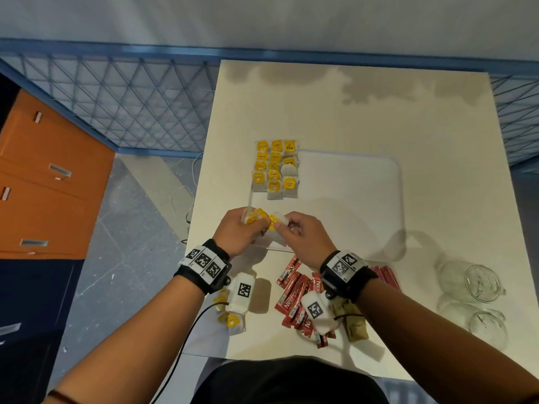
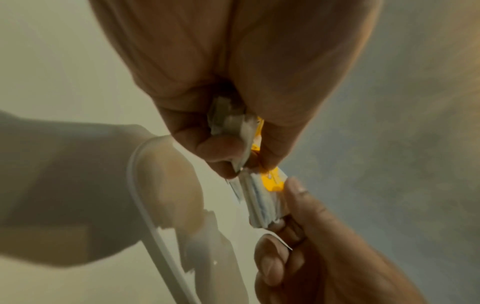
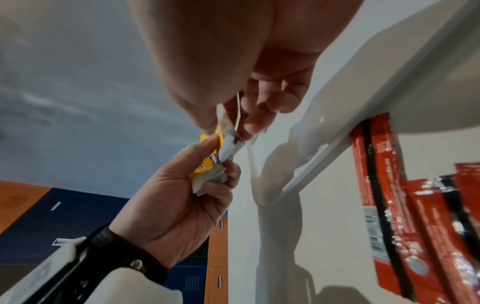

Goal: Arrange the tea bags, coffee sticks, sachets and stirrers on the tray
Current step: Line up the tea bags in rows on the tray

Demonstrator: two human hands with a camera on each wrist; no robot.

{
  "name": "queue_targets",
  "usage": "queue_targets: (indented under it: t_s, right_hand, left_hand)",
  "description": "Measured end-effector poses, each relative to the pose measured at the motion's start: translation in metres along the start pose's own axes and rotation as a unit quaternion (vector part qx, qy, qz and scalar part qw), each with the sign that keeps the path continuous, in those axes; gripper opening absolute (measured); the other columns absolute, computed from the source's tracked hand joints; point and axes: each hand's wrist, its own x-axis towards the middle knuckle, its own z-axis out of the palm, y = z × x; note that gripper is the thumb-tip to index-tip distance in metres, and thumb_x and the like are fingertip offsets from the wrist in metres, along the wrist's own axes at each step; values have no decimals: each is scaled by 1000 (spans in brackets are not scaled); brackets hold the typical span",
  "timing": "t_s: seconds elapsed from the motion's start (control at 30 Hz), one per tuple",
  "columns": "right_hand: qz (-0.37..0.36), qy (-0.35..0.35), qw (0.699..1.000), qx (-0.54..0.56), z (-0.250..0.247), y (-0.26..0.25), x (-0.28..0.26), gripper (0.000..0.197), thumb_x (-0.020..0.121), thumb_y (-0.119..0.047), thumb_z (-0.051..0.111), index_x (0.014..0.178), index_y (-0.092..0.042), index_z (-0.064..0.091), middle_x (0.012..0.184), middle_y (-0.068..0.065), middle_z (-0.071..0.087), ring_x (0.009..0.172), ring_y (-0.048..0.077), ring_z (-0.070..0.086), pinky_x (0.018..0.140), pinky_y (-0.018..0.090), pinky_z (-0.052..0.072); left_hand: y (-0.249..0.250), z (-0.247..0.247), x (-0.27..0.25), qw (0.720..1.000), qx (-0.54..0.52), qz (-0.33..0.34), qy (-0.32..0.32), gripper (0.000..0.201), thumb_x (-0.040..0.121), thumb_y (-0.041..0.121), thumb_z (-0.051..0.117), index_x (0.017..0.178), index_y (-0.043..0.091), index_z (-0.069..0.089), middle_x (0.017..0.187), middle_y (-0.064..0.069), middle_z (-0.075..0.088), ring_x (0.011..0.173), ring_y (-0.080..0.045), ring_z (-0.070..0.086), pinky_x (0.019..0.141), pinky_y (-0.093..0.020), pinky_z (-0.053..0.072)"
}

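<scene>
Tea bags are the step in hand, as I judge it: the left hand (image 1: 237, 231) grips a small bunch of tea bags (image 1: 253, 216), fingers curled round them, while the right hand (image 1: 303, 236) pinches a single tea bag (image 1: 277, 221) between thumb and forefinger at the bunch's edge, apparently peeling it off. Both hands hover over the tray's (image 1: 364, 185) corner at 7 o'clock.

Already laid on the tray, at its 10 o'clock corner, are three columns of laid tea bags (image 1: 275, 169), overlapped like shingles. Each has its long axis running 12 to 6 and its yellow tag toward 12; one bag in the right column lies slightly askew.

The pinched bag lies roughly crosswise, long axis near 9 to 3, yellow tag toward the left hand. So the next move would call for freeing it cleanly, any string included, turning it a quarter so the tag points to 12, and setting it at the 6 o'clock end of a column, overlapping the bag above.

Off the tray, on the counter (image 1: 437, 141) toward 6 o'clock, wait the red coffee sticks (image 1: 291, 298), brown sachets (image 1: 354, 322) beside them and a few loose tea bags (image 1: 229, 319) under the left wrist. Two glass jars (image 1: 478, 284) stand at 4 o'clock. I cannot make out stirrers with any certainty.
</scene>
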Motion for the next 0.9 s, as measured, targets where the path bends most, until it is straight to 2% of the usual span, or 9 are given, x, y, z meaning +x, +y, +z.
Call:
queue_targets:
  t_s: [0.07, 0.13, 0.23, 0.33, 0.4, 0.53, 0.67, 0.8, 0.9]
  right_hand:
    - [1, 8, 1000, -27, 0, -1, 11, 14, 94, -33, 67, 88, -20, 71, 74, -9, 64, 73, 17, 60, 71, 38, 51]
    - [-7, 0, 998, -60, -2, -3, 24, 13, 95, -32, 66, 88, -21, 70, 73, -11, 63, 72, 15, 59, 70, 36, 49]
    - [-22, -19, 995, -98, -3, -6, 46, 13, 97, -33, 61, 91, -23, 66, 80, -10, 64, 78, 17, 60, 71, 35, 49]
    - [-35, -42, 988, -143, -1, -9, 68, 17, 100, -34, 56, 93, -21, 63, 85, -2, 67, 80, 23, 63, 73, 41, 54]
    - [-34, -60, 984, -166, 4, -13, 82, 18, 101, -32, 55, 87, -21, 58, 79, -2, 63, 76, 24, 62, 71, 43, 54]
    - [-33, -75, 977, -199, 16, -20, 97, 19, 101, -30, 56, 85, -21, 60, 76, -3, 60, 75, 24, 59, 68, 38, 50]
    - [-34, -65, 967, -245, 24, -23, 106, 24, 102, -33, 53, 83, -20, 60, 77, -3, 62, 75, 24, 59, 63, 34, 45]
    - [-28, -32, 953, -299, 28, -23, 114, 24, 101, -35, 50, 85, -22, 61, 76, -2, 61, 75, 27, 60, 59, 31, 37]
    - [-23, -21, 950, -310, 29, -24, 116, 21, 101, -37, 48, 93, -24, 64, 77, -2, 63, 77, 27, 62, 60, 30, 39]
  left_hand:
    - [2, 0, 4, 1000, -6, -7, 8, 18, 91, 12, 70, 87, -5, 69, 71, -14, 66, 63, -20, 57, 55, -27, 45]
    - [3, -2, 10, 999, -22, -21, 20, 17, 89, 11, 71, 87, -6, 69, 71, -14, 66, 64, -22, 58, 59, -31, 45]
    - [4, -8, 19, 995, -74, -44, 56, 16, 90, 8, 70, 95, -7, 69, 77, -15, 64, 70, -22, 57, 59, -30, 46]
    - [7, -17, 23, 988, -126, -63, 61, 4, 90, 7, 70, 93, 8, 70, 84, -9, 69, 78, -20, 63, 67, -31, 52]
    - [10, -22, 25, 978, -186, -77, 54, 11, 90, 1, 66, 95, 12, 68, 91, -10, 71, 85, -22, 66, 70, -32, 55]
    - [7, -34, 29, 954, -276, -106, 56, 38, 86, -19, 41, 107, 7, 60, 103, -14, 65, 95, -30, 64, 79, -35, 58]
    - [3, -42, 26, 948, -296, -103, 47, 45, 84, -26, 35, 111, 3, 56, 101, -14, 64, 99, -32, 63, 92, -41, 55]
    - [-2, -46, 22, 945, -308, -107, 43, 43, 87, -26, 36, 115, 2, 54, 106, -17, 65, 93, -34, 64, 84, -37, 58]
    - [-4, -46, 20, 945, -306, -106, 31, 39, 90, -25, 38, 113, 2, 56, 111, -18, 64, 93, -33, 67, 82, -33, 59]
